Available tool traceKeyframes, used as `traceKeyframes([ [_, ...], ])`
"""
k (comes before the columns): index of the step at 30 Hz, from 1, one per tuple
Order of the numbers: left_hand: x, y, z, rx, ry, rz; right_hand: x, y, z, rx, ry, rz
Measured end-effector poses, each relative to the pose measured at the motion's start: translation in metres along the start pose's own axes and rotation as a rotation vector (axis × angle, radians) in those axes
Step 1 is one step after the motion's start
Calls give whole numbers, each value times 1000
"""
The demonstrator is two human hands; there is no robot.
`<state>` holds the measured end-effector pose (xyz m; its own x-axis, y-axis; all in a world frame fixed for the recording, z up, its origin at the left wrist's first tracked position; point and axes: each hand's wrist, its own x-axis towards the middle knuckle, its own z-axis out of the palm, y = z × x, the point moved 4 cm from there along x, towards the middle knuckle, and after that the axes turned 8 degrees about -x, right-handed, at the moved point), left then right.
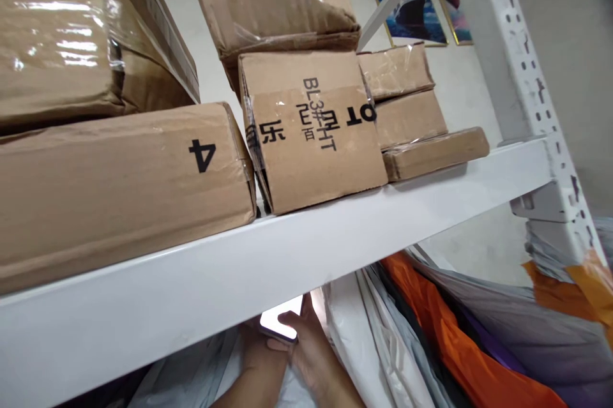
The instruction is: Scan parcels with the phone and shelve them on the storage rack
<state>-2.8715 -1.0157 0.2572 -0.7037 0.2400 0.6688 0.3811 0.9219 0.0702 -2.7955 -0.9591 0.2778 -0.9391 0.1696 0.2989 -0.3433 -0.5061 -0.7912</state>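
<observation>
Below the shelf beam, a smartphone with a glaring white screen is held between both hands. My left hand is closed around its left side and lower edge, with most of its fingers hidden. My right hand grips the right side, its thumb lying over the screen. The beam cuts off the phone's far end. Whatever the screen displays is washed out.
A white shelf beam crosses above my hands, carrying several taped cardboard boxes. A slotted white post stands at right. Below are white plastic bags and an orange bag. Posters hang behind.
</observation>
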Motion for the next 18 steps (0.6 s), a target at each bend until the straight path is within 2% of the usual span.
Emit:
traceKeyframes([
  [3,-1,-1,7,106,-22,-15,-1,0,0,-22,13,-11],
  [11,-1,-4,7,159,31,7,2,2,0,-32,33,-13],
  [18,-2,-7,7,149,-76,29,-1,1,0,-39,37,9],
])
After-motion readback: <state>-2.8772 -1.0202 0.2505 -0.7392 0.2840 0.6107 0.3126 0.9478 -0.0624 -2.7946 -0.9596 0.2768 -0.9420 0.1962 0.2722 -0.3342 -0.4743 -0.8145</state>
